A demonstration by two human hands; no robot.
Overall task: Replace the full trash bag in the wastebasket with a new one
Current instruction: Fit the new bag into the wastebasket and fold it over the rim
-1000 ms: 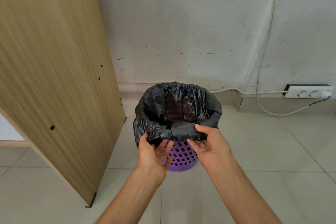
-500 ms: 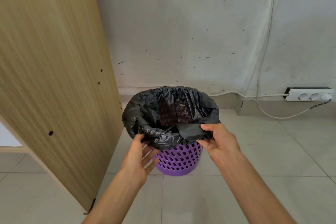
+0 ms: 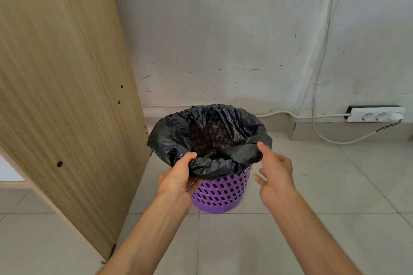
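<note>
A purple perforated wastebasket [image 3: 220, 194] stands on the tiled floor near the wall. A black trash bag [image 3: 174, 138] lines it, its top folded over the rim. My left hand [image 3: 178, 178] grips the bag's near fold at the front left, thumb on top and fingers under the plastic. My right hand [image 3: 276, 169] is at the front right of the rim with fingers spread; its thumb tip touches the bag's edge and it holds nothing. The bag's inside looks dark; its contents cannot be made out.
A tall wooden panel [image 3: 62, 87] stands close on the left of the basket. A white power strip [image 3: 376, 115] with cables [image 3: 321, 51] sits at the wall base on the right. Grey floor tiles [image 3: 324, 185] lie around the basket.
My left hand has closed on the bag's front fold, where before it was open under it. My right hand has let go of the fold and spread its fingers.
</note>
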